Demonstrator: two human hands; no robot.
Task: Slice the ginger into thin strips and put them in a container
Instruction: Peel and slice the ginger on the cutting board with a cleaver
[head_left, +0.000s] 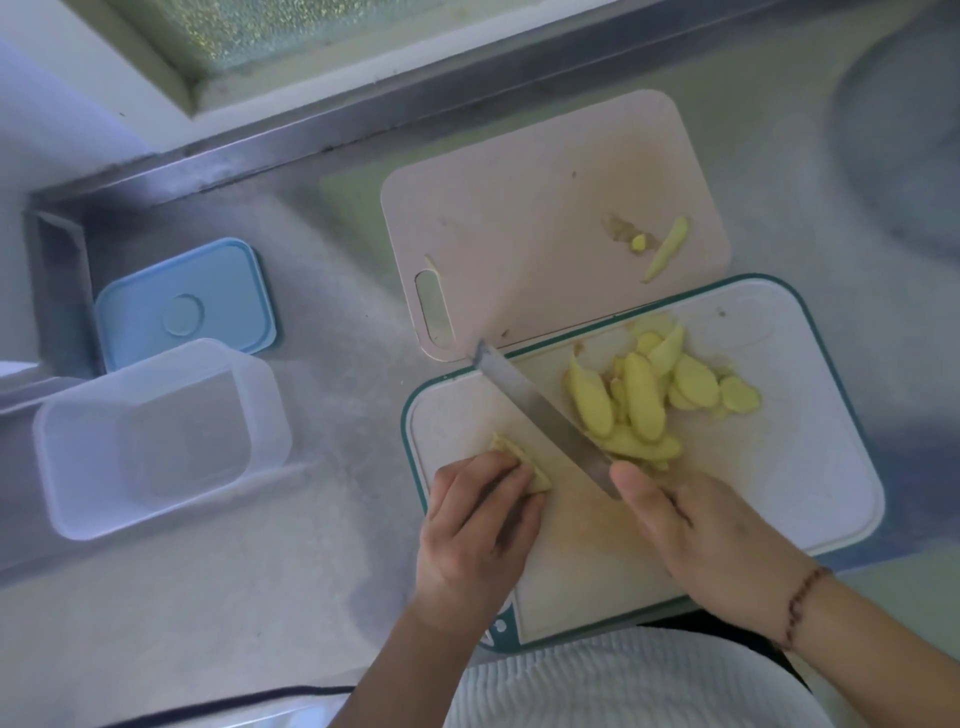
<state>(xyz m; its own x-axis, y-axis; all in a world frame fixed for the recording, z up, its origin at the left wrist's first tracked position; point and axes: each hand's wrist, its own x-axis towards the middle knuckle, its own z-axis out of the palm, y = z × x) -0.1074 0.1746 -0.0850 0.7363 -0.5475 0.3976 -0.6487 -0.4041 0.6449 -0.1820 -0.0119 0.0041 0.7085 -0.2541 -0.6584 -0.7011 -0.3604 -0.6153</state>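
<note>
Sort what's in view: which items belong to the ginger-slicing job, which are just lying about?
In the job: knife in right hand; ginger piece under left hand; ginger slices; white cutting board; clear container.

Lying about: blue lid; pink board with scraps.

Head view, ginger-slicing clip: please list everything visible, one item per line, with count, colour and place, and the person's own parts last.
ginger slices: a pile, yellow, on the white board, right of the blade
ginger piece: one, yellow, on the white board under the left hand's fingers
ginger scraps: a few, yellow, on the pink board
knife: one, steel blade, angled across the white board
white cutting board: one, teal-edged, nearest the person
pink cutting board: one, behind the white board
container: one, clear, empty, counter left
lid: one, blue, behind the container
counter: steel
bracelet: one, beaded, right wrist
left hand: holds the ginger piece
right hand: grips the knife
</note>
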